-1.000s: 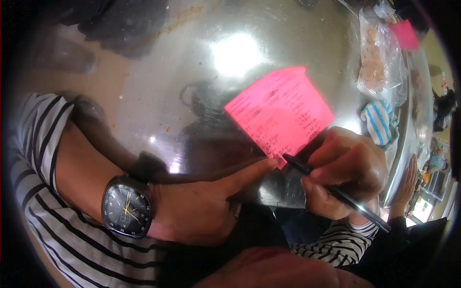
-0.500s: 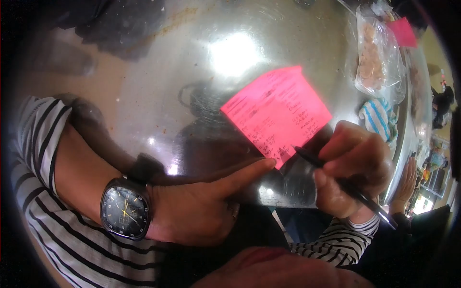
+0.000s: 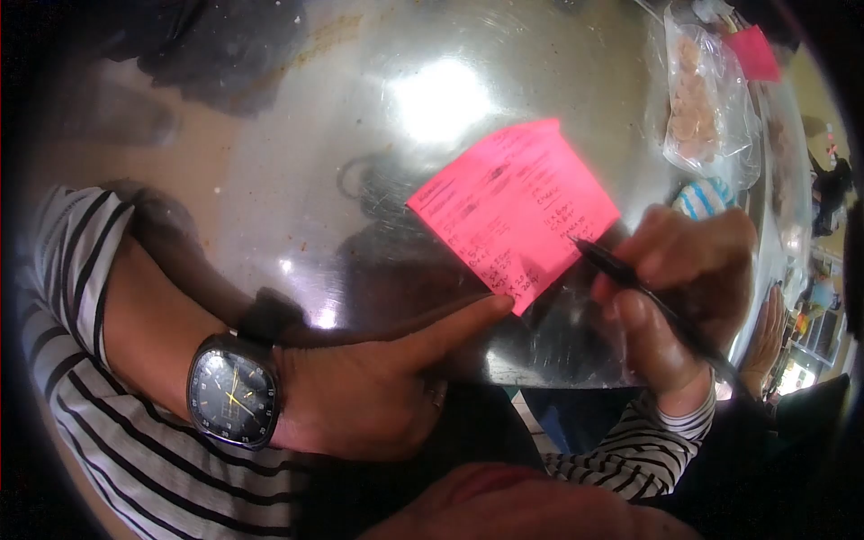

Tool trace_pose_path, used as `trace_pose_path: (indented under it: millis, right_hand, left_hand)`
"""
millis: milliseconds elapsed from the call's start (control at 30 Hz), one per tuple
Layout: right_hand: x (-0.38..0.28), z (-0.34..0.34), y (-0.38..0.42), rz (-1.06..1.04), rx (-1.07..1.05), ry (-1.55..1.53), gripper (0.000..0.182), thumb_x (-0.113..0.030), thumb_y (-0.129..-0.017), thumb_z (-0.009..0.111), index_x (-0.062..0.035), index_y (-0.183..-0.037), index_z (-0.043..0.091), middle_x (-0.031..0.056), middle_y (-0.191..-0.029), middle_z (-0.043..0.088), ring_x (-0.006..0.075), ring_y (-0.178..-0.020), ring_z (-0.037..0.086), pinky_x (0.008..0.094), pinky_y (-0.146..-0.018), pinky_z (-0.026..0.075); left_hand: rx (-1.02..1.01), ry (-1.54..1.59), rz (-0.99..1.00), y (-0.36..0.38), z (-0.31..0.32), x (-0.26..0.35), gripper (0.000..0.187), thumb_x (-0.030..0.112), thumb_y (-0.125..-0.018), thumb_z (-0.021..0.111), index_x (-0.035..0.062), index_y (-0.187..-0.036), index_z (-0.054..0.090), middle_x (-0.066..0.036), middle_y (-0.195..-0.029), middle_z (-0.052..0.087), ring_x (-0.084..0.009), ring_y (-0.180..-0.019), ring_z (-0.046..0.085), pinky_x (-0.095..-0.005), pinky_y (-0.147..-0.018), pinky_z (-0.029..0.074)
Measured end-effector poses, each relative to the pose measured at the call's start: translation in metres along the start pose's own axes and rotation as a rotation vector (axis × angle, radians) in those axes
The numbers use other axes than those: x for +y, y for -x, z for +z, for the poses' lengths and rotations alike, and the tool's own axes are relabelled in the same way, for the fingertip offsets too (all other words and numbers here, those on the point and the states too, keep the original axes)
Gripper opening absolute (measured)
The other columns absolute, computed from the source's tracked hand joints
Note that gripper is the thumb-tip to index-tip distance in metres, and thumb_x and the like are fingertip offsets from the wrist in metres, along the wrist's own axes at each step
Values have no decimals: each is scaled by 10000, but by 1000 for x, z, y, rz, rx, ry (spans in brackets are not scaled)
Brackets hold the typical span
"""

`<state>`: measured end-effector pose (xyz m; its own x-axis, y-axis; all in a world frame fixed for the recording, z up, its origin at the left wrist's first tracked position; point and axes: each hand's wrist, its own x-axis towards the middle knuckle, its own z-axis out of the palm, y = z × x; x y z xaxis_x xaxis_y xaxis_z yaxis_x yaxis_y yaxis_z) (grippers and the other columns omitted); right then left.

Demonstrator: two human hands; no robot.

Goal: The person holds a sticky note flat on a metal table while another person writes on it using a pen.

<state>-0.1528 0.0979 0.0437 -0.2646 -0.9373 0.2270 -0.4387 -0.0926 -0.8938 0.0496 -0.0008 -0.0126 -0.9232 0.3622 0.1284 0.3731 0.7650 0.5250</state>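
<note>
A pink paper note (image 3: 517, 202) covered with lines of dark handwriting lies on a shiny metal table. My left hand (image 3: 369, 387), wearing a large black watch (image 3: 234, 391), rests at the near edge. Its index finger is stretched out and presses on the note's lowest corner; its other fingers are partly hidden. In a closed grip, my right hand (image 3: 684, 288) holds a black pen (image 3: 621, 274), the tip over the right part of the note by the written lines.
Bright glare lies on the metal table (image 3: 297, 171). At the right stand a clear plastic bag (image 3: 697, 108) with pale brown pieces, another pink paper (image 3: 752, 52) and a blue-striped cloth (image 3: 706, 198). Another person's hand (image 3: 768, 333) rests farther right.
My right hand and the pen have moved up and to the right, from the note's bottom corner to its right side. My left hand stays in place.
</note>
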Motion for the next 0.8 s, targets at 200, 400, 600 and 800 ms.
trace_pose_path:
  millis: [200, 400, 600, 800]
  right_hand:
    - [1, 1, -7, 64, -72, 4, 196, -77, -771, 681, -14, -829, 504, 114, -719, 580, 107, -570, 547, 192, -496, 432]
    - [5, -2, -10, 173, -221, -18, 132, -27, -767, 649, -9, -799, 522, 121, -723, 592, 115, -568, 552, 216, -493, 434]
    - [3, 0, -13, 178, -254, -11, 116, 13, -744, 637, -12, -769, 526, 122, -736, 594, 124, -610, 544, 232, -537, 410]
    - [0, 1, -14, 259, -261, -28, 130, 5, -728, 647, -13, -769, 525, 114, -733, 589, 128, -628, 534, 241, -567, 399]
  left_hand:
    - [36, -124, -10, 0, 3, -1, 541, -85, -743, 367, 92, -1224, 541, -65, -609, 475, -118, -682, 566, -398, -1079, 292]
    - [-122, -464, 183, -3, -19, -3, 395, -4, -727, 420, 63, -1026, 670, -48, -515, 455, -141, -704, 599, -486, -1113, 225]
    - [-139, -413, 259, -4, -24, -5, 285, 62, -684, 464, 31, -829, 706, -53, -530, 514, -208, -795, 624, -581, -1096, 189]
    - [-99, -431, 260, -3, -21, -5, 258, 77, -675, 471, 24, -765, 707, -55, -539, 541, -236, -816, 624, -605, -1089, 182]
